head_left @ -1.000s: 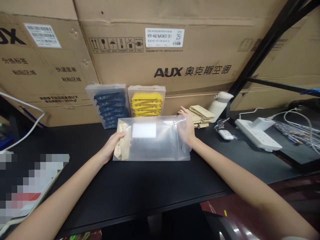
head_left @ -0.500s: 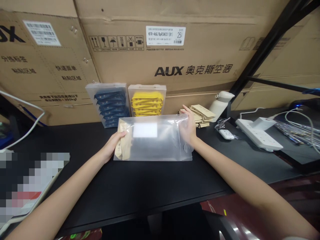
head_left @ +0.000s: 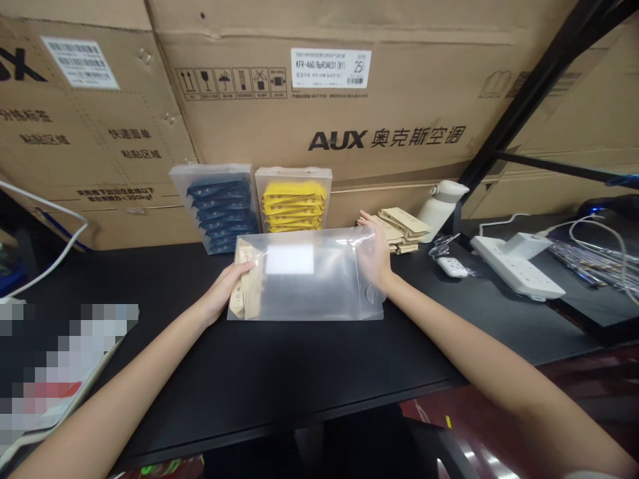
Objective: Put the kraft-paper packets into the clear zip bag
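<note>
Between both hands is a translucent plastic box (head_left: 319, 293), lying lengthwise above the black tabletop, with a bright white reflection or label on its face. Kraft-paper packets (head_left: 253, 293) stand inside its left end. My left hand (head_left: 223, 291) grips that left end, thumb across the front and fingers hidden behind. At the right end, where a clear flap with a round cutout shows, my right hand (head_left: 378, 259) holds the box; part of it is seen blurred through the plastic, and one finger points up behind. A pile of kraft-paper packets (head_left: 404, 224) lies just beyond my right hand.
Two translucent boxes stand behind, one of blue packets (head_left: 222, 209), one of yellow packets (head_left: 293, 203). Rightward are a white bottle (head_left: 438, 211), a small white case (head_left: 452, 267), a power strip (head_left: 519, 269) and several metal rods (head_left: 592, 259). Large cartons (head_left: 239, 133) back the table (head_left: 279, 379).
</note>
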Available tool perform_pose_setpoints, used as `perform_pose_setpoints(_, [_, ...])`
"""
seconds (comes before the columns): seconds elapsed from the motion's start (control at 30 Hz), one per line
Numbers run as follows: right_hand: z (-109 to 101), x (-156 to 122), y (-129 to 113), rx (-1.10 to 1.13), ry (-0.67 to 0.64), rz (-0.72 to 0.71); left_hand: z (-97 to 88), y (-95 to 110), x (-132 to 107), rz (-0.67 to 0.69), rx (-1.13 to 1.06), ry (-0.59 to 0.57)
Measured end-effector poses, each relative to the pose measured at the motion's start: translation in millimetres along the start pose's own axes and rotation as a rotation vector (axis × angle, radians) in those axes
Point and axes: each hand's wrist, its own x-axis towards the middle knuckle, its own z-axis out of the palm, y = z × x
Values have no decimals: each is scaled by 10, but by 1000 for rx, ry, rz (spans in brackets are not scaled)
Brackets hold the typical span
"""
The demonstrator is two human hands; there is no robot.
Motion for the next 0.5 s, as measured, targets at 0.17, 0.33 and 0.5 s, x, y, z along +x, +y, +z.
perform_pose_setpoints(0.17, [2, -5, -2, 12, -30, 33, -20, -14, 22, -8, 10, 1])
perform_pose_setpoints(0.33, [-4, -1, -20, -12, -8, 20, -23, -14, 26, 14, 45, 2])
perform_pose_setpoints(0.5, [-3, -4, -12, -16, 2, 2, -30, -23, 25, 50, 99, -20])
